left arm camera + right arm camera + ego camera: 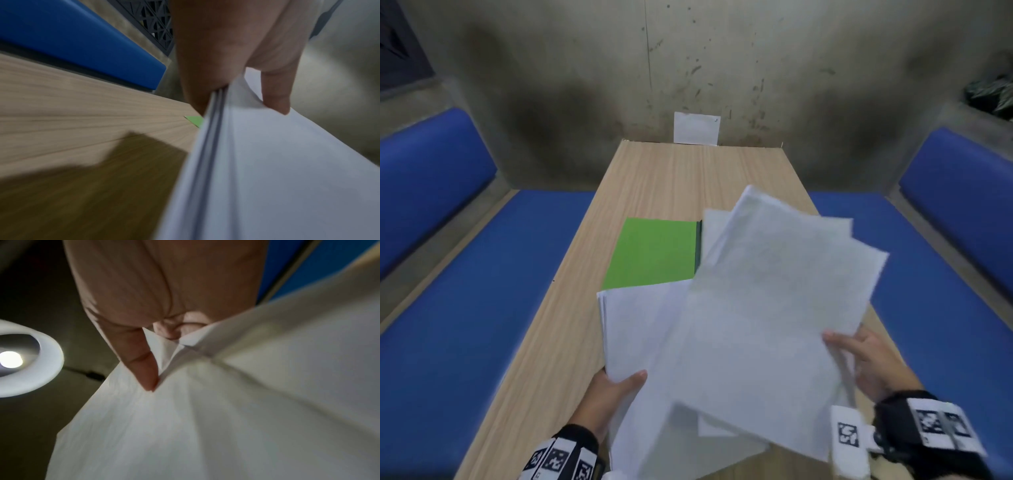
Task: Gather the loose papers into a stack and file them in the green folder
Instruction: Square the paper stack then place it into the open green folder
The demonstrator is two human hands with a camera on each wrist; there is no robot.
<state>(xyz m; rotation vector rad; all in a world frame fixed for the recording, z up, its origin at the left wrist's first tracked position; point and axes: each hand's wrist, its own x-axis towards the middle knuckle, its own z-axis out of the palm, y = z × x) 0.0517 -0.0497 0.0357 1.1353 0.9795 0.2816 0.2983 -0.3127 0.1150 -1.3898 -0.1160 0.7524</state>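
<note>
Several white papers (pixel 756 308) are held fanned out above the near half of the wooden table (pixel 671 178). My left hand (pixel 616 383) pinches a squared sheaf at its near left corner, thumb on top; in the left wrist view the hand (pixel 236 78) clamps the papers' (pixel 277 162) edge. My right hand (pixel 859 356) grips the skewed upper sheets at their right edge, and the right wrist view shows the hand (pixel 156 340) with the thumb pressed on crumpled paper (pixel 226 418). The green folder (pixel 654 253) lies shut on the table, its near edge hidden by the papers.
Blue benches (pixel 465 308) run along both sides of the table. A small white sheet (pixel 697 128) leans on the stained wall at the table's far end. A dark bundle (pixel 993 92) sits on a ledge at the far right.
</note>
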